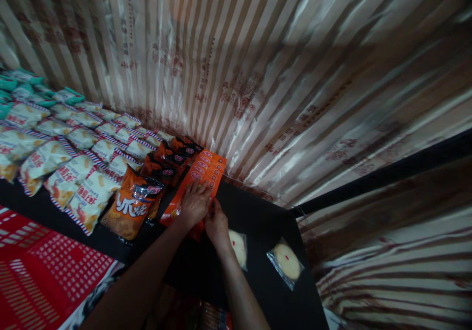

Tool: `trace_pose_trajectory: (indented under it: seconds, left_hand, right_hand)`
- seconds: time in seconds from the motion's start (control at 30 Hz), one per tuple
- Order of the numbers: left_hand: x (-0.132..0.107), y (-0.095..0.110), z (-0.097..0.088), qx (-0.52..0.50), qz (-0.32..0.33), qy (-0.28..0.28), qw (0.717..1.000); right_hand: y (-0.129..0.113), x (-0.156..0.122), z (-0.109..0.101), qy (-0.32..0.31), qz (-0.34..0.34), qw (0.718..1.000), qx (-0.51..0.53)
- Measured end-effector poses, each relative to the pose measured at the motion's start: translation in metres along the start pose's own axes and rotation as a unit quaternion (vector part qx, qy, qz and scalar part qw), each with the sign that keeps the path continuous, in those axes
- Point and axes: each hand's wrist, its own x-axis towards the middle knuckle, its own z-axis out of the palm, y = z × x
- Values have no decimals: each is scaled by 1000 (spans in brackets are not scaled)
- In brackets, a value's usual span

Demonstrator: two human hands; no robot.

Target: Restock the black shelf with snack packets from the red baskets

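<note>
Several flat orange snack packets lie overlapped in a row on the black table, near the curtain. My left hand rests on top of them with its fingers stretched over the printed faces. Close beside it, my right hand is closed at the right edge of the orange packets, its fingertips curled and partly hidden. It appears to pinch the edge of one packet. Just left of the packets stand puffed orange-and-black snack bags in a row.
White snack bags with striped edges fill the table's left, with green bags beyond. A red plastic basket stands at lower left. Two round pale items in clear wrappers lie at right. A striped plastic curtain and black bar border the table.
</note>
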Motion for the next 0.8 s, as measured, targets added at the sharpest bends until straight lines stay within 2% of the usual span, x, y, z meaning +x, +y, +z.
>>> trace_pose_trajectory:
  seconds: [0.2,0.53,0.67,0.8]
  left_hand:
    - [0,1,-3,6,2,-5,1000]
    - [-1,1,-2,5,8,-7,1000]
    - [-3,1,-1,11,9,13,1000]
    - [-5,4,2,15,8,27,999]
  right_hand:
    - [-4,-2,-10,-29,-10,999,-11]
    - [-7,-1,-15,-20,-51,997,-51]
    - [-2,1,-19,-23,-65,996,-60]
    - [12,18,-28,27,-49,998,-43]
